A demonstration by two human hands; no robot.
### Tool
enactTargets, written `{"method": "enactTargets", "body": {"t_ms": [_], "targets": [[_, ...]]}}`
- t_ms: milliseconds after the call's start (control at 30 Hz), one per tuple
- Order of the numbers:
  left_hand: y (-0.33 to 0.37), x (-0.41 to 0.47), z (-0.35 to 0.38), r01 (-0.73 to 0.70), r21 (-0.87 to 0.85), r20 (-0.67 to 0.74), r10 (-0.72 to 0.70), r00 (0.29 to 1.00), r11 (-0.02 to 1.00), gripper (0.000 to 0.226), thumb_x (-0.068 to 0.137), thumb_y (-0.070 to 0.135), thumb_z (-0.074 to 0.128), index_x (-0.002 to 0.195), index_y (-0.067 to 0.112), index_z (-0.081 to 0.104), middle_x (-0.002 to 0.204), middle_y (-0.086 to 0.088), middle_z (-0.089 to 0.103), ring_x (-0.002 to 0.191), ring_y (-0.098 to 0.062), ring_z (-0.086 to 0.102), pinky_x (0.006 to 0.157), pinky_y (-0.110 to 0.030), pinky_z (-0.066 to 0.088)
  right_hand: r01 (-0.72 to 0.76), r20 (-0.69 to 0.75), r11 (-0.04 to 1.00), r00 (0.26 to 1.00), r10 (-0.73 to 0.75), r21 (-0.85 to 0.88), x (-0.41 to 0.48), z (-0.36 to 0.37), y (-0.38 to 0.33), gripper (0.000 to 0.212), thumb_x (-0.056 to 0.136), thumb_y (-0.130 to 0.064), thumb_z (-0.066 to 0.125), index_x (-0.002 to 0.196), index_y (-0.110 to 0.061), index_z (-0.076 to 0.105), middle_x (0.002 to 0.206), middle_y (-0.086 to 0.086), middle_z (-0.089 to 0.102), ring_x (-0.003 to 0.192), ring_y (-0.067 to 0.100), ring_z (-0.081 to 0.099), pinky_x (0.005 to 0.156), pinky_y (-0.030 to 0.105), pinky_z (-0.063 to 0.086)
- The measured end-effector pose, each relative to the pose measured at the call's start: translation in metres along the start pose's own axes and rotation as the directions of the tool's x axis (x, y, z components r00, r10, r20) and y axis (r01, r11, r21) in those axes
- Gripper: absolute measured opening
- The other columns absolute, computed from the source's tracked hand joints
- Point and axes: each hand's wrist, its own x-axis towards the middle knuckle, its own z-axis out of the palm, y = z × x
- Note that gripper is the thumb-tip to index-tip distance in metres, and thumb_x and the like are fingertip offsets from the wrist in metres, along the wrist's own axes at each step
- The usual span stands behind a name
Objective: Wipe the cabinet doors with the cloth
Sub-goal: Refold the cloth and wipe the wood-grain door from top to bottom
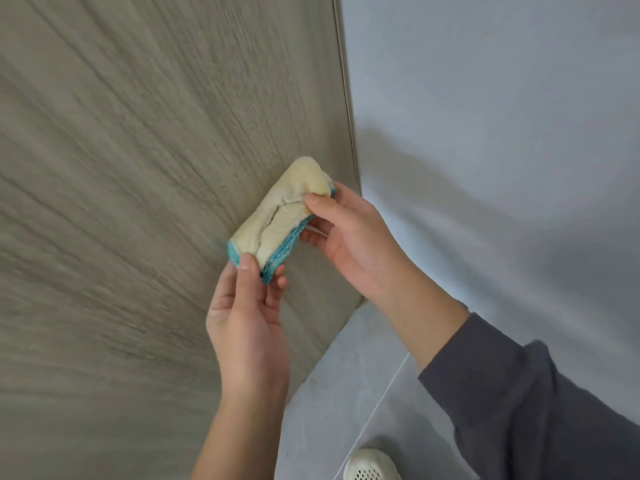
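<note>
Cloth point(277, 216) looked soft, light, likely floppy; my left hand point(246, 317) pinched its lower blue end, my right hand point(349, 244) its upper end.

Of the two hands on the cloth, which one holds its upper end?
The right hand, the one with the dark grey sleeve, pinches the upper end of the cloth; the left hand, bare-armed, grips the lower end.

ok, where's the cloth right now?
Head view, centre: the cloth is held in front of the cabinet door, left hand pinching its lower end, right hand its upper end.
</note>
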Motion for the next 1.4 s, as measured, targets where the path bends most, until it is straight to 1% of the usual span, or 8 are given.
{"method": "enactTargets", "body": {"t_ms": [133, 233, 367, 433, 633, 900, 1233, 1400], "targets": [[-0.066, 0.006, -0.021, 0.255, 0.082, -0.056, -0.251, 0.966, 0.964, 0.015, 0.096, 0.009, 0.056, 0.104, 0.002, 0.067, 0.095, -0.01, 0.071, 0.072, -0.013, 0.066, 0.065, -0.02, 0.056, -0.158, -0.241, 0.98, 0.953, 0.183, 0.119, -0.008, -0.061, 0.046, 0.012, 0.094, -0.004, 0.054, 0.103, -0.009, 0.062, 0.092, 0.008, 0.065, 0.08, 0.017, 0.063, 0.074, 0.029, 0.048], [-0.131, 0.02, -0.04, 0.536, 0.12, -0.14, -0.52, 0.842, 0.836, 0.02, 0.095, 0.007, 0.059, 0.109, -0.007, 0.063, 0.094, -0.019, 0.069, 0.07, -0.019, 0.068, 0.063, -0.023, 0.059, -0.285, -0.461, 0.93, 0.809, 0.364, 0.233, -0.008, -0.123, 0.096, 0.01, 0.095, -0.005, 0.055, 0.096, -0.013, 0.062, 0.083, 0.006, 0.066, 0.075, 0.016, 0.061, 0.07, 0.028, 0.049], [-0.203, 0.05, -0.057, 0.725, 0.152, -0.211, -0.694, 0.688, 0.672, 0.027, 0.097, 0.004, 0.056, 0.117, -0.012, 0.058, 0.092, -0.02, 0.066, 0.058, -0.017, 0.068, 0.053, -0.023, 0.058, -0.425, -0.646, 0.891, 0.638, 0.419, 0.158, 0.014, -0.187, 0.14, 0.008, 0.094, -0.002, 0.056, 0.092, -0.01, 0.058, 0.061, 0.002, 0.062, 0.042, 0.005, 0.055, 0.051, 0.022, 0.049], [-0.23, 0.068, -0.059, 0.782, 0.165, -0.235, -0.746, 0.623, 0.601, 0.027, 0.097, 0.004, 0.054, 0.119, -0.013, 0.056, 0.091, -0.021, 0.064, 0.061, -0.019, 0.067, 0.049, -0.024, 0.057, -0.468, -0.708, 0.874, 0.574, 0.412, 0.13, 0.03, -0.212, 0.158, 0.008, 0.092, -0.001, 0.059, 0.094, -0.008, 0.059, 0.073, 0.007, 0.064, 0.054, 0.01, 0.06, 0.051, 0.022, 0.053], [-0.285, 0.112, -0.062, 0.857, 0.142, -0.311, -0.8, 0.514, 0.495, 0.029, 0.099, 0.003, 0.051, 0.123, -0.013, 0.052, 0.088, -0.021, 0.058, 0.072, -0.026, 0.059, 0.044, -0.027, 0.055, -0.595, -0.835, 0.801, 0.472, 0.282, -0.065, 0.071, -0.264, 0.211, 0.006, 0.092, -0.008, 0.061, 0.098, -0.005, 0.061, 0.096, 0.017, 0.068, 0.091, 0.03, 0.068, 0.079, 0.041, 0.059], [-0.31, 0.125, -0.072, 0.863, -0.004, -0.341, -0.812, 0.473, 0.505, 0.036, 0.1, 0.006, 0.049, 0.13, -0.013, 0.045, 0.093, -0.023, 0.057, 0.075, -0.028, 0.06, 0.042, -0.03, 0.056, -0.683, -0.85, 0.71, 0.468, 0.244, -0.172, 0.094, -0.283, 0.237, 0.016, 0.084, -0.019, 0.067, 0.093, -0.005, 0.065, 0.096, 0.017, 0.069, 0.092, 0.035, 0.068, 0.086, 0.049, 0.057], [-0.279, 0.106, -0.058, 0.782, -0.094, -0.304, -0.766, 0.567, 0.616, 0.022, 0.099, 0.008, 0.053, 0.113, -0.009, 0.056, 0.099, -0.02, 0.061, 0.082, -0.025, 0.063, 0.066, -0.03, 0.056, -0.412, -0.799, 0.911, 0.541, 0.263, 0.021, 0.085, -0.243, 0.207, 0.019, 0.088, -0.005, 0.065, 0.108, -0.007, 0.066, 0.101, 0.012, 0.07, 0.095, 0.026, 0.067, 0.089, 0.038, 0.057], [-0.244, 0.097, -0.047, 0.751, -0.121, -0.242, -0.753, 0.612, 0.65, 0.024, 0.098, 0.01, 0.055, 0.114, -0.008, 0.059, 0.099, -0.019, 0.064, 0.081, -0.021, 0.064, 0.06, -0.024, 0.059, -0.319, -0.772, 0.947, 0.595, 0.223, 0.028, 0.08, -0.208, 0.171, 0.013, 0.087, -0.001, 0.064, 0.099, 0.0, 0.068, 0.09, 0.012, 0.069, 0.085, 0.024, 0.065, 0.085, 0.037, 0.055]]}}
